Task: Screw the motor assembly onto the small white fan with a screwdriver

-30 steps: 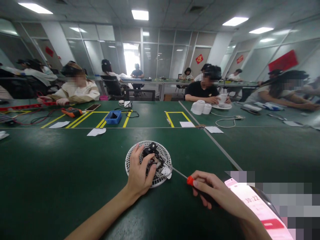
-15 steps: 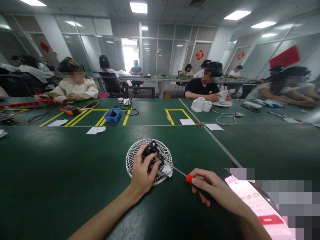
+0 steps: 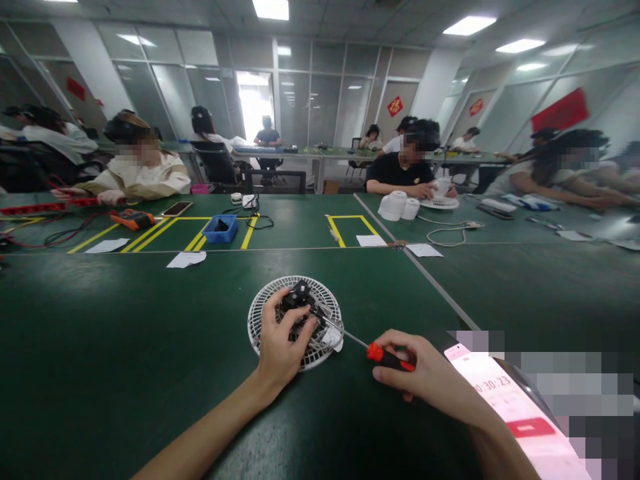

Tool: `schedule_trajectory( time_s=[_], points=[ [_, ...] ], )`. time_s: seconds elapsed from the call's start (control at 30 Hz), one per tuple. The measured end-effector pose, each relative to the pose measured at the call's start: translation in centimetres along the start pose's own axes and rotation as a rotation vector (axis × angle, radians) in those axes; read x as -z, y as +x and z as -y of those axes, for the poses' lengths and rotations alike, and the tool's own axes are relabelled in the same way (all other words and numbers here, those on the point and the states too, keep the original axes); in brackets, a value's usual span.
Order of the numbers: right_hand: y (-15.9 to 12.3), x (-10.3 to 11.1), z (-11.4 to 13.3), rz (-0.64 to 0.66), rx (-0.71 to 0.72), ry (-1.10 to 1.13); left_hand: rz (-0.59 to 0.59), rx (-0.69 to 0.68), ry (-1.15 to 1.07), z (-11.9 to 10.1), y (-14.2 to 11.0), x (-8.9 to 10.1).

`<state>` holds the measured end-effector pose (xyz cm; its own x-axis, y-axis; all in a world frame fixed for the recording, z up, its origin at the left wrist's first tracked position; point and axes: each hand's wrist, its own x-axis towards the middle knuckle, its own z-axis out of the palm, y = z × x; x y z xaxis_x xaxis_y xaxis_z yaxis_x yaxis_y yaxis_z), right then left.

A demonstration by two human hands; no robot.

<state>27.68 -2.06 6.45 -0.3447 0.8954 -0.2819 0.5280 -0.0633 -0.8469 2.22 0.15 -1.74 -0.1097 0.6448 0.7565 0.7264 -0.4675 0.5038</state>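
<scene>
A round white fan grille lies flat on the green table in front of me, with a black motor part and wires at its middle. My left hand rests on the grille, its fingers curled over the black part and wires. My right hand grips the red handle of a screwdriver. Its thin metal shaft points left, the tip reaching the parts in the grille's centre beside my left fingers.
A phone with a timer lies at my right wrist. Farther off are a blue tray, paper slips, yellow floor-tape lines, cables and an orange meter. Several people sit working at the far tables.
My right hand has turned a little, so more of the red handle shows. My left hand stays on the grille. The view has drifted slightly down and left.
</scene>
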Motion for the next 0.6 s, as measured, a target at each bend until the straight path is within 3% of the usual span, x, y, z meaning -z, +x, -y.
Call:
schedule_trajectory(
  time_s=[0.27, 0.43, 0.6],
  points=[
    [0.17, 0.61, -0.73, -0.090, -0.039, 0.086, -0.008, -0.008, -0.033, -0.01, 0.45, 0.02],
    [-0.10, 0.77, -0.64, 0.058, -0.041, 0.171, -0.015, -0.022, -0.035, -0.17, 0.50, -0.07],
    [-0.05, 0.49, -0.65, 0.116, -0.050, 0.207, -0.025, -0.030, -0.045, -0.28, 0.54, -0.16]
  ],
)
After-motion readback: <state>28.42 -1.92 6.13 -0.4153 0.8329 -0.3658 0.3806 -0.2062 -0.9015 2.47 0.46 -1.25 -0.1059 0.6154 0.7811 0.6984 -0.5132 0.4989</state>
